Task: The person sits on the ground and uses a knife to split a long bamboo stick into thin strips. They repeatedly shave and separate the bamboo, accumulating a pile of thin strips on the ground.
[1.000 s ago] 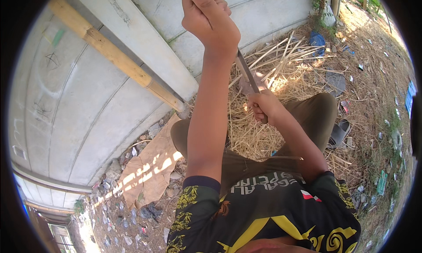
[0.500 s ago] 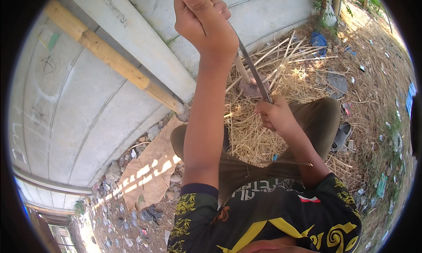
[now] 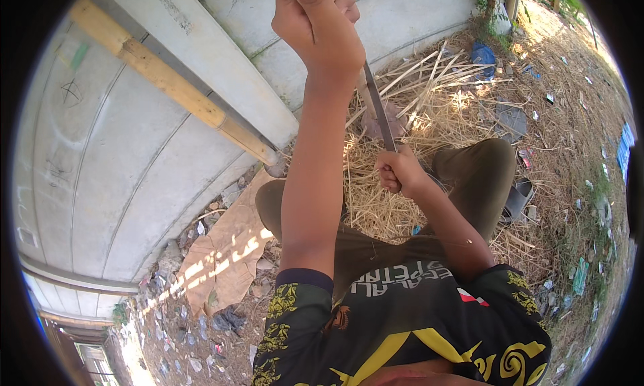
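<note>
My left hand (image 3: 318,23) is raised at the top edge, its fingers closed around what appears to be a pale bamboo stick (image 3: 366,96). The stick runs down behind my wrist to a brownish, rounded block or stone (image 3: 396,123) on the ground; its upper part is mostly hidden. In my closed right hand (image 3: 401,171), lower and nearer my lap, is the handle of a long knife. Its dark, narrow blade (image 3: 381,114) points up beside the stick, with the tip hidden behind my left wrist. I cannot tell whether blade and stick touch.
Thin bamboo strips and shavings (image 3: 386,218) cover the ground between my knees. A bamboo pole (image 3: 171,84) leans along the pale panel wall (image 3: 127,164) at left. Flattened brown cardboard (image 3: 225,268) lies beside my left knee. A dark sandal (image 3: 518,199) and scattered litter are at right.
My right hand and the knife have shifted left, bringing the blade more upright and closer to the stick. My left hand has moved slightly right and up.
</note>
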`<state>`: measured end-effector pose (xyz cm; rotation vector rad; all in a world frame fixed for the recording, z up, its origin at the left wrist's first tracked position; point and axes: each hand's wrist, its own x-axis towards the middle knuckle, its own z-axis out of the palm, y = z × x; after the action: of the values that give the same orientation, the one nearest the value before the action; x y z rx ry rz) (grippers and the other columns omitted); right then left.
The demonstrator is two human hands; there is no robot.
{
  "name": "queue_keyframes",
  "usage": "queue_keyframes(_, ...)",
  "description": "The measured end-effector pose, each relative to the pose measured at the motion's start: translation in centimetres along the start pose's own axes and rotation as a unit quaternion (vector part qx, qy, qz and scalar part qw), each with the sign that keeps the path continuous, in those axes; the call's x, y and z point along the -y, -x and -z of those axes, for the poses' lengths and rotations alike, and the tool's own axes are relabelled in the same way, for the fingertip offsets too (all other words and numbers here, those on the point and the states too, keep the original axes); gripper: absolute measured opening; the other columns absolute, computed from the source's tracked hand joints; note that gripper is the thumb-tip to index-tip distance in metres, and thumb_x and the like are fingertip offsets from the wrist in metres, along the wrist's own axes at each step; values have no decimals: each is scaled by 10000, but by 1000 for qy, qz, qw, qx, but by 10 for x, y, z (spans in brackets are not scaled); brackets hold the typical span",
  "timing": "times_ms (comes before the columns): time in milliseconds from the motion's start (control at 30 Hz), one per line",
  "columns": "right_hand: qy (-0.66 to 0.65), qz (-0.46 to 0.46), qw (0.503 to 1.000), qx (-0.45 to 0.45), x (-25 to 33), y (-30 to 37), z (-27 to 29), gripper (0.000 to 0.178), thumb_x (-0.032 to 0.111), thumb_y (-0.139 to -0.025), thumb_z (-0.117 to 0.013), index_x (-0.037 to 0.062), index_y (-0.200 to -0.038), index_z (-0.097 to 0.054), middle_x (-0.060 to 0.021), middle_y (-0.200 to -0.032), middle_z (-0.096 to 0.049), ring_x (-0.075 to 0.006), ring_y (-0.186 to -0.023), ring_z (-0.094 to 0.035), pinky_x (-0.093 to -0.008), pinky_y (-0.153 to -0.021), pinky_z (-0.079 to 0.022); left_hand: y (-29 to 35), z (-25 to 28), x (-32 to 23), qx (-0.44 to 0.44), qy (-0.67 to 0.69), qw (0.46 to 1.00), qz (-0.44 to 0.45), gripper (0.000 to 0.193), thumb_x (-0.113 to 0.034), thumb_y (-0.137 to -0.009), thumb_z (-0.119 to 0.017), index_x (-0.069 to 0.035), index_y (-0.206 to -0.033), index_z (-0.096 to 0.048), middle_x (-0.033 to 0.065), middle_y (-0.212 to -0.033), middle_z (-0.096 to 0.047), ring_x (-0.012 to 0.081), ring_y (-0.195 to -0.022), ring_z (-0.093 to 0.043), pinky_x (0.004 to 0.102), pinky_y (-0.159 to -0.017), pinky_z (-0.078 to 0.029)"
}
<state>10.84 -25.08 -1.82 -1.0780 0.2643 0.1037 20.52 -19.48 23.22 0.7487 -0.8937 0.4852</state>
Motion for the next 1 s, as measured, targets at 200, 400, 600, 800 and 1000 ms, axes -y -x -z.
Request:
queue_keyframes(200,60,162,981,-91,44,45,-39,246,-39,-825,-576,81,-661,-436,13,-516,-413,-62,-393,-328,-248,-404,-282,2,4,0,-9,-26,999,-27,506,-540,-1030,-436,-123,-753,-364,-10,-654,-356,63,-520,-355,204,-444,-298)
queue_keyframes(400,71,187,971,-133,3,-20,-11,196,29,-826,-586,36,-666,-472,-3,-513,-434,-85,-386,-355,-277,-383,-275,6,0,7,3,-82,992,-96,585,-633,-999,-373,-93,-771,-375,0,-605,-380,66,-489,-385,208,-420,-314)
queue_keyframes(600,-64,-66,995,-26,29,3,-3,237,56,-788,-604,90,-617,-444,12,-486,-344,-118,-380,-337,-319,-398,-294,-2,16,-9,25,-114,993,-21,684,-730,-954,-332,-63,-830,-423,28,-590,-428,83,-487,-421,223,-426,-339)
queue_keyframes(800,90,92,984,-122,10,5,-9,234,72,-808,-615,65,-632,-460,5,-484,-343,-122,-374,-337,-293,-386,-276,13,-5,12,84,3,993,-84,508,-551,-1024,-439,-116,-769,-382,-11,-653,-371,54,-511,-357,189,-435,-297)
queue_keyframes(1000,-59,54,997,-10,53,26,-34,219,69,-845,-603,58,-660,-488,11,-500,-425,-90,-376,-378,-283,-366,-272,19,-18,-12,9,-102,992,-72,545,-592,-1014,-425,-136,-720,-371,-30,-605,-339,39,-492,-361,181,-414,-291)
